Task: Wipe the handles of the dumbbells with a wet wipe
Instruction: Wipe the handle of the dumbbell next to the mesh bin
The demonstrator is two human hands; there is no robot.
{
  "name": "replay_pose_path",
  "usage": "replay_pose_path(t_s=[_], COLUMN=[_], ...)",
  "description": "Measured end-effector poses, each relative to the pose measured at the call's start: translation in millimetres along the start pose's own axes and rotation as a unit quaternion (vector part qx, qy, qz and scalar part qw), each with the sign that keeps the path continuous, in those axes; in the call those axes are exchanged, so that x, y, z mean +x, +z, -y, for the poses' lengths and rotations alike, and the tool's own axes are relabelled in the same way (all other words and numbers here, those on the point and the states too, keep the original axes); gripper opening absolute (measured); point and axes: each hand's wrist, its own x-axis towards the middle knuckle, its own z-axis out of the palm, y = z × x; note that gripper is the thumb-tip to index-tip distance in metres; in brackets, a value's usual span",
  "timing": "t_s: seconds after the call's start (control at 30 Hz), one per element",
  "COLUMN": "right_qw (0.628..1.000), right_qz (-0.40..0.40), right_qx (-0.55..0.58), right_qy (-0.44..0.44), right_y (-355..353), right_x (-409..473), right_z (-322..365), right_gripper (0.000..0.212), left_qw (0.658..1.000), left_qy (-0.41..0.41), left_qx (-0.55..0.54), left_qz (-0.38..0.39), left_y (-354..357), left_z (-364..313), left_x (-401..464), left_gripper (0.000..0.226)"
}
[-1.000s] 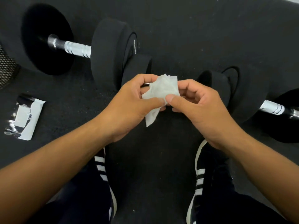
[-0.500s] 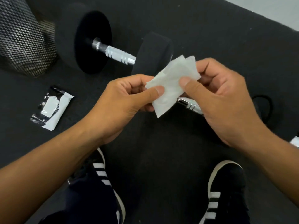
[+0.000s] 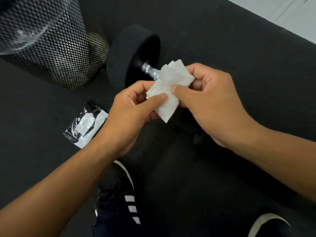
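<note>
Wet wipe held folded above the dumbbell

Left hand (image 3: 130, 113) and right hand (image 3: 210, 101) both pinched the wet wipe (image 3: 168, 90), probably to unfold it over the dumbbell (image 3: 131, 53).

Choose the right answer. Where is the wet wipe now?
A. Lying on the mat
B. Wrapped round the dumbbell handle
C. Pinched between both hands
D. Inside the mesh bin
C: the left hand and right hand both pinch the folded wet wipe above the mat.
</note>
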Motion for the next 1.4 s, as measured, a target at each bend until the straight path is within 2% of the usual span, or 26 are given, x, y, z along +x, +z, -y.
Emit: replay_pose_path(t_s=[0.1,0.2,0.27,0.4,0.43,0.5,0.57,0.6,0.67,0.8,0.93,1.1,1.2,1.4], right_qw=[1.000,0.991,0.981,0.985,0.989,0.994,0.956,0.934,0.920,0.918,0.896,0.862,0.860,0.885], right_qz=[-0.012,0.067,0.112,0.093,0.075,-0.008,-0.110,-0.146,-0.152,-0.082,-0.038,0.033,0.019,-0.008], right_qx=[0.008,0.055,0.090,0.072,0.045,-0.085,-0.271,-0.326,-0.357,-0.387,-0.442,-0.506,-0.510,-0.463], right_qy=[0.024,0.104,0.128,0.129,0.118,0.071,-0.002,-0.028,-0.049,-0.027,0.005,0.008,0.002,0.047], right_y=[13.5,16.6,15.5,12.3,11.0,4.9,0.6,3.5,21.5,69.7,100.5,114.4,113.5,107.4], right_x=[14.7,26.6,33.1,47.7,52.7,62.5,71.7,73.5,75.1,80.9,82.2,50.4,49.2,102.1], right_z=[2.4,6.4,10.0,12.9,12.9,11.3,8.6,9.0,7.8,-8.6,-24.5,-34.1,-39.3,-29.4], right_gripper=[0.022,0.028,0.023,0.020,0.019,0.016,0.020,0.023,0.034,0.033,0.049,0.068,0.068,0.068], left_qw=[0.999,0.974,0.964,0.938,0.923,0.863,0.788,0.758,0.721,0.710,0.690,0.686,0.688,0.698], left_qy=[0.027,0.102,0.115,0.157,0.178,0.255,0.328,0.346,0.334,0.261,0.279,0.302,0.311,0.311], left_qx=[0.037,0.202,0.238,0.306,0.338,0.427,0.504,0.535,0.594,0.651,0.664,0.657,0.650,0.639], left_qz=[-0.027,-0.022,-0.014,-0.036,-0.046,-0.089,-0.132,-0.139,-0.122,-0.071,-0.074,-0.077,-0.085,-0.086], left_y=[-13.7,-30.2,-39.1,-42.5,-43.0,-45.4,-52.6,-56.6,-61.9,-67.6,-75.4,-79.2,-77.8,-77.5], left_z=[-3.5,-8.8,-13.6,-14.7,-14.0,-13.2,-10.7,-8.8,-5.8,3.9,13.0,19.7,22.3,22.0], left_x=[10.6,22.3,29.1,39.6,41.5,44.6,49.0,51.2,54.9,63.4,72.2,74.8,74.9,77.8], left_gripper=[0.020,0.016,0.019,0.018,0.019,0.023,0.032,0.036,0.047,0.062,0.069,0.069,0.070,0.072])
